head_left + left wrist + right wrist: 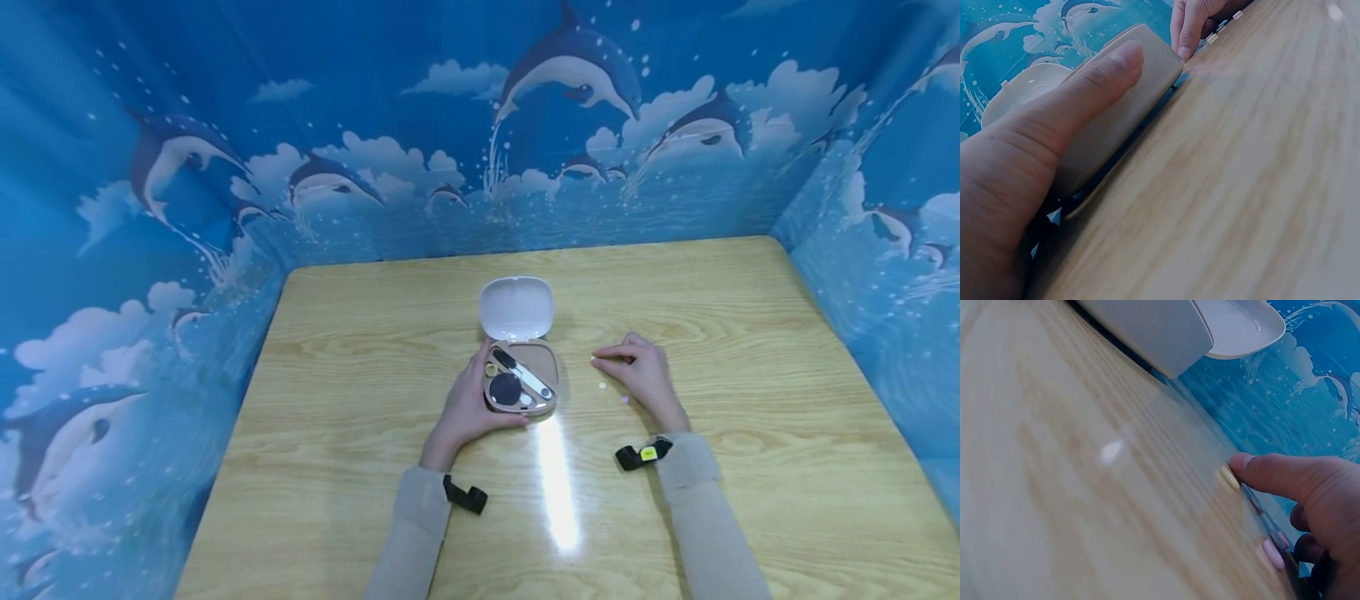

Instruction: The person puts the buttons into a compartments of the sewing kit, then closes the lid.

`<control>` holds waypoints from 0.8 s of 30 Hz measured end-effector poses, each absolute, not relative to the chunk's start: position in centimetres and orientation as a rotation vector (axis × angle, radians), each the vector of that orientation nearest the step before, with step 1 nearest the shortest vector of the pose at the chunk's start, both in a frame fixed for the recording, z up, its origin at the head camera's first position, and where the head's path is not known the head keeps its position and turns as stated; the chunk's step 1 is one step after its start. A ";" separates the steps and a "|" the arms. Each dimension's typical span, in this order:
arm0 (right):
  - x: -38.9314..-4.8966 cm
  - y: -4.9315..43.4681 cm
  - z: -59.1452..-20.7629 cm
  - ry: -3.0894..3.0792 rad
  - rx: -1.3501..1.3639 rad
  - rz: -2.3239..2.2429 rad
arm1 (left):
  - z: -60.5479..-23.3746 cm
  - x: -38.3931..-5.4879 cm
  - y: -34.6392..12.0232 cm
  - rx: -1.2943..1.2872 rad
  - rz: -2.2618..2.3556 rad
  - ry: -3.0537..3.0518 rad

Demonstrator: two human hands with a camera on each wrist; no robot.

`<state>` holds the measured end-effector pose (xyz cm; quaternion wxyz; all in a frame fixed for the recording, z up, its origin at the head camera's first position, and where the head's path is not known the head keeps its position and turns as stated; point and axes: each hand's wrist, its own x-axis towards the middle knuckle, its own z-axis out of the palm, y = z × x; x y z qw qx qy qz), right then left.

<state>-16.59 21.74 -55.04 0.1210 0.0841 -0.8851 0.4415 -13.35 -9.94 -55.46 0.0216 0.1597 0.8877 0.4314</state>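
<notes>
While your left hand (467, 404) grips the opened case (542, 358) | your right hand (645, 372) pinches a white piece (593, 358) | yellow piece (1230, 478), pink piece (1274, 554) remain loose, wristward

The box (542, 357) is beige and its lid (517, 308) white, framing a black disc (505, 389), a white-and-black tool (531, 380), a gold-coloured ring (491, 369) and a small whitish disc (526, 400), while of the loose pieces 1 yellow piece (1229, 477) is pale and 1 pink piece (1274, 554) leans to lilac. The table (360, 400) is yellowish tan, streaked with darker wood grain; the 2 sleeves (690, 483) are plain light beige, and the 2 wrist cameras (468, 500) black, the right with a bright yellow label (648, 454). The backdrop (360, 225) is blue, patterned with blue-and-white dolphins, white clouds and white droplets.
</notes>
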 end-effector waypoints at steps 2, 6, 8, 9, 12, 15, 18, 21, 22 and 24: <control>-16.6 21.8 -55.0 -2.590 0.246 1.290 | -55.4 -13.3 -9.9 0.491 1.330 2.750; -16.6 21.8 -55.0 -2.595 0.246 1.300 | -55.3 -13.3 -9.9 0.483 1.319 2.746; -16.6 21.8 -55.1 -2.595 0.243 1.304 | -55.3 -13.3 -9.9 0.481 1.321 2.744; -16.6 21.8 -55.1 -2.594 0.241 1.306 | -55.3 -13.3 -9.9 0.479 1.321 2.745; -16.6 21.8 -55.1 -2.588 0.232 1.322 | -55.3 -13.2 -10.0 0.472 1.331 2.739; -16.5 21.8 -55.0 -2.575 0.232 1.345 | -55.2 -13.2 -10.0 0.470 1.333 2.736; -16.5 21.8 -55.1 -2.571 0.230 1.348 | -55.2 -13.2 -10.0 0.471 1.330 2.738; -16.5 21.8 -55.1 -2.582 0.223 1.335 | -55.2 -13.2 -10.0 0.473 1.327 2.738; -16.5 21.8 -55.1 -2.586 0.214 1.334 | -55.2 -13.2 -10.0 0.471 1.324 2.737; -16.4 21.8 -55.1 -2.590 0.202 1.337 | -55.2 -13.2 -10.0 0.474 1.328 2.733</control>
